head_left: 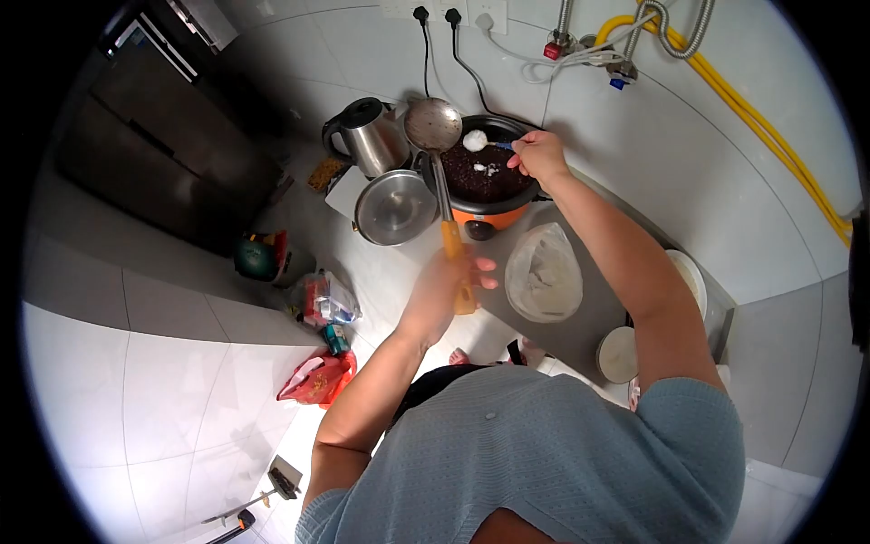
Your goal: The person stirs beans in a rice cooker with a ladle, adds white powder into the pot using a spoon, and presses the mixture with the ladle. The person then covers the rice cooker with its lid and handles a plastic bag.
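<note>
Over the orange cooker (498, 220), my right hand (540, 156) grips a small spoon (494, 144) heaped with white powder. Dark, wet-looking food (489, 186) fills the cooker's black pot, with a little white powder lying on its surface. My left hand (446, 283), slightly blurred, is round the yellow handle of a ladle (433, 125). The ladle's metal bowl is raised near the pot's left rim. Below the cooker stands an open plastic bag (544, 276) with pale contents that I cannot make out.
Left of the cooker are a steel kettle (379, 145) and a metal lid or pan (396, 208). Nearer me on the right stand a round pale container (618, 354) and a white bowl (691, 276). Cords and yellow hoses (743, 109) run along the wall. A red bag (317, 379) lies lower left.
</note>
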Motion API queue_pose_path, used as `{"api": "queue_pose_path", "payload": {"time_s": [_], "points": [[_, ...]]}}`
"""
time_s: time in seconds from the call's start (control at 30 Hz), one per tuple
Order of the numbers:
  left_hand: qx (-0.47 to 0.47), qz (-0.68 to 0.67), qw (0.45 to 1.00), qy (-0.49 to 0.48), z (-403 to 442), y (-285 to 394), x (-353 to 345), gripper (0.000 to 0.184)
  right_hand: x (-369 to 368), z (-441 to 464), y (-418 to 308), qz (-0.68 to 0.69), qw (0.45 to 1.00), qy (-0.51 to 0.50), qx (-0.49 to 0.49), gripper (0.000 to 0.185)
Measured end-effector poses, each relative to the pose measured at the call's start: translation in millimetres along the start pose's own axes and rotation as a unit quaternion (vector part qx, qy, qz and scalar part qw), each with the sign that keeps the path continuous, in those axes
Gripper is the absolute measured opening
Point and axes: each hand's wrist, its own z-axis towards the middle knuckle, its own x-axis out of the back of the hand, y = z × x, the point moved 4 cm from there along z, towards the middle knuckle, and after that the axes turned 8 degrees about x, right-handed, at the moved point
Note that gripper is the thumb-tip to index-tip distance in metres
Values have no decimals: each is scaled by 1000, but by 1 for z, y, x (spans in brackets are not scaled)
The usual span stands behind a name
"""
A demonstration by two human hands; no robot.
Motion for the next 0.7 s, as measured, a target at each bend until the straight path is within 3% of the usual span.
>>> {"api": "queue_pose_path", "payload": {"time_s": [0.43, 0.7], "points": [[8, 13, 1000, -7, 5, 0, -4, 34, 19, -30, -9, -17, 997, -77, 4, 10], [7, 13, 1000, 2, 7, 0, -4, 34, 55, -30, 7, -27, 999, -24, 4, 11]]}}
